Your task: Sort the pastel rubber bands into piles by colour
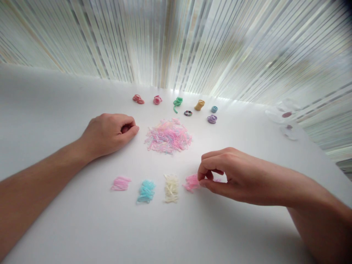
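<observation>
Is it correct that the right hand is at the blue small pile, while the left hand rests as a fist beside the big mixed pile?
Not quite. The head view shows the right hand at the pink small pile, not the blue small pile. The left hand does rest fisted beside the big mixed pile.

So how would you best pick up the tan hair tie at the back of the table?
The tan hair tie seems to stand partly upright, its loop raised off the table. Probably pinch the raised top arc from above, between thumb and forefinger; neighbours stand apart.
</observation>
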Available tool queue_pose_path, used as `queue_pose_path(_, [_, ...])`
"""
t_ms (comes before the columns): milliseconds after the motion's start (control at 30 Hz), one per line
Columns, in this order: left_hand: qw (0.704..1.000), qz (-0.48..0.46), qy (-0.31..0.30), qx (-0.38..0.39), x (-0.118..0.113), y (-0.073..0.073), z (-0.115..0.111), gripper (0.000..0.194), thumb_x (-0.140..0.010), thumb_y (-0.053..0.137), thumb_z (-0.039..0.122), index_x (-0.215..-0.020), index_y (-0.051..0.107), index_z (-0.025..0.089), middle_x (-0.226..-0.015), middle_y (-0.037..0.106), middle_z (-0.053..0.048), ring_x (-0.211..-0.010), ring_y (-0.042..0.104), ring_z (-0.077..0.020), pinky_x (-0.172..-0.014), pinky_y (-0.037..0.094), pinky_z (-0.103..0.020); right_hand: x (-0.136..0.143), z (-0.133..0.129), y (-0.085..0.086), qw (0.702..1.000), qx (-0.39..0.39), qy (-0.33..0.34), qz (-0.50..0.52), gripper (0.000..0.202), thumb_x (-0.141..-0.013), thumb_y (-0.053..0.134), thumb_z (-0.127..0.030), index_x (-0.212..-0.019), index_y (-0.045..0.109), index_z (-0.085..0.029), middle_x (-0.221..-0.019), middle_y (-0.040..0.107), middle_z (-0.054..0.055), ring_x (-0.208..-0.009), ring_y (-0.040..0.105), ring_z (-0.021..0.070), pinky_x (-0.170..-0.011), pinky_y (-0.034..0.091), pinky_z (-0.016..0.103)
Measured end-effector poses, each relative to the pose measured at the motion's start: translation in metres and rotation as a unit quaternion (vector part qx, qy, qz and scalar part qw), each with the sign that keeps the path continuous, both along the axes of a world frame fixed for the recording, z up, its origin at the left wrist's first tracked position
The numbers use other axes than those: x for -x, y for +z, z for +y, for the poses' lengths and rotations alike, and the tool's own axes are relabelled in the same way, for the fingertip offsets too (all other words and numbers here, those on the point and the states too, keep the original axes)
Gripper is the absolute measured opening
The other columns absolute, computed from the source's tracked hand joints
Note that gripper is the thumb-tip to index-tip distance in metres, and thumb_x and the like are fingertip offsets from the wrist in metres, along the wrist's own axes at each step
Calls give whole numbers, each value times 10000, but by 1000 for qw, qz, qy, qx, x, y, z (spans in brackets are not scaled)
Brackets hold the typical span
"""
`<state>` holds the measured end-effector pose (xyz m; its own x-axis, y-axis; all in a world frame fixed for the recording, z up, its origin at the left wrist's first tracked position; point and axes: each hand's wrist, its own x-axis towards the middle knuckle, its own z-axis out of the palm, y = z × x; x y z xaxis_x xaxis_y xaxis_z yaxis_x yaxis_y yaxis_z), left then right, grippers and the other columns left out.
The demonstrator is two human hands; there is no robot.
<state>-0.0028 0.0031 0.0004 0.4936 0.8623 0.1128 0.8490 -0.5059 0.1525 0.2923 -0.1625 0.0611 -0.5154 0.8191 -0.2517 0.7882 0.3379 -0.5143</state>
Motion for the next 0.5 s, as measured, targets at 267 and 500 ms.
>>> queue_pose_path(267, [1000,-6,0,0,-1,0,-1,396,-897,427,533,-798,654,224,-793,695,-46,-729,583,-208,-676,326,-332,6,-3,1,999,0,14,50,144,-968,627,-160,-955,764,-202,-815,676,-8,-675,577,100,-654,429,239])
queue_pose_path(500, [1000,-10,0,-1,1,-1,0,394,-893,433,531,-808,666,225,-790,697,-44,-727,587,-206,-674,325,-330,17,-7,-6,998,-26,17,46,197,-948,617,-144,-1027,790,-194,-832,618,16,-723,563,129,-682,436,261])
